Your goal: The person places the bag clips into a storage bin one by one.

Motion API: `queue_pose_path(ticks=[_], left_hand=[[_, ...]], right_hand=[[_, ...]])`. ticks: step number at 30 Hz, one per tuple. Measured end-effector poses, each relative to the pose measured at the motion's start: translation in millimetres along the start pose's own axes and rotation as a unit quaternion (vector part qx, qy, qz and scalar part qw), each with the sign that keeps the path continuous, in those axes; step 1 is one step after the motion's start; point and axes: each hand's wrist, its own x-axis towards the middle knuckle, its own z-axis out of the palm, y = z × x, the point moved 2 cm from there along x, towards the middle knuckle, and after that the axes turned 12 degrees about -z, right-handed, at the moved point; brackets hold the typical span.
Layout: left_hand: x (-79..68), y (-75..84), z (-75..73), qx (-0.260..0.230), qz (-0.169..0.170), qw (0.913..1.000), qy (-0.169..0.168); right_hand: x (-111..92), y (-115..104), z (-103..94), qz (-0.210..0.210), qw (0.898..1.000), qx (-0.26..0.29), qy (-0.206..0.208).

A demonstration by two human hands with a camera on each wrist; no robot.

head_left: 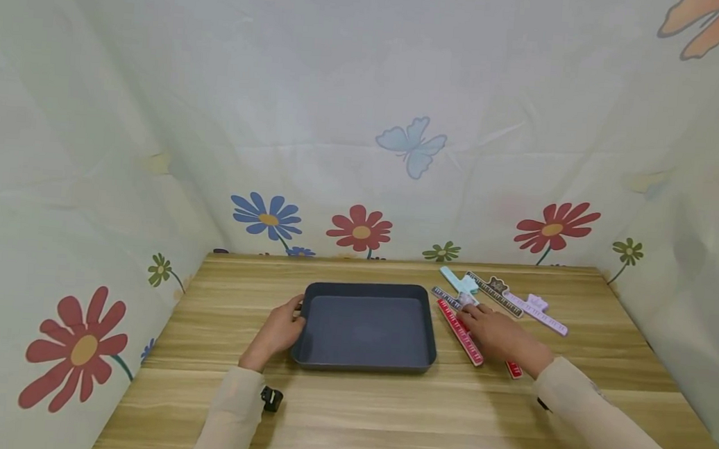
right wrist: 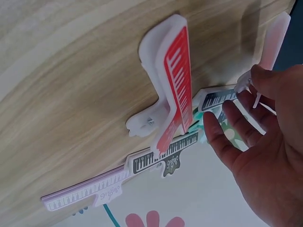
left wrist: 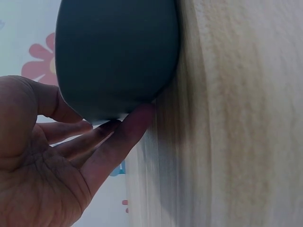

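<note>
My left hand (head_left: 277, 330) lies against the left end of a dark grey baking tray (head_left: 362, 367). In the left wrist view its fairly straight fingers (left wrist: 125, 135) touch the tray's outer wall, and the thumb meets the rim. My right hand (head_left: 502, 339) pinches the pale grip of a pinkish-red piano-keyboard clip (head_left: 461, 334) between thumb and index finger, beside the tray's right end. In the right wrist view this clip (right wrist: 275, 40) shows its pale side; the other fingers are spread. A second red clip (right wrist: 177, 78) is partly under my right wrist in the head view.
Behind my right hand lie a light blue clip (head_left: 452, 280), a dark keyboard clip (head_left: 445, 298), a black one (head_left: 495, 294) and a lilac one (head_left: 547, 317). The wooden table (head_left: 383, 428) meets a flower-printed cloth (head_left: 315, 145) at its back and sides.
</note>
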Motion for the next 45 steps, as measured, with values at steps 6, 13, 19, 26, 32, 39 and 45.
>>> queue_pose_path(ticks=[6,13,19,26,32,39,45], left_hand=[[1.8,-3.8,0.3,-0.012,-0.004,0.9999,-0.005],[3.5,-6.6,0.0,-0.03,-0.011,0.9994,-0.015],[5.8,-8.7,0.5,-0.051,-0.021,0.9984,-0.013],[6.4,-11.8,2.3,-0.093,-0.041,0.9946,-0.025],[6.5,-13.7,0.4,-0.106,-0.052,0.9926,-0.026],[7.3,-13.6,1.0,-0.121,-0.06,0.9903,-0.035],[7.3,-14.0,1.5,-0.109,-0.057,0.9918,-0.033]], right_hand=[[-4,-3,-4.3,0.015,1.0,0.003,0.005],[-6,-7,-13.6,0.017,1.0,-0.001,0.016],[-6,-8,-22.0,0.018,0.999,-0.004,0.033],[-6,-14,-31.4,0.004,0.998,-0.014,0.06],[3,-22,-41.1,-0.019,0.996,-0.018,0.09],[13,-33,-56.2,-0.025,0.996,-0.025,0.082],[23,-40,-63.7,-0.011,0.998,-0.018,0.067]])
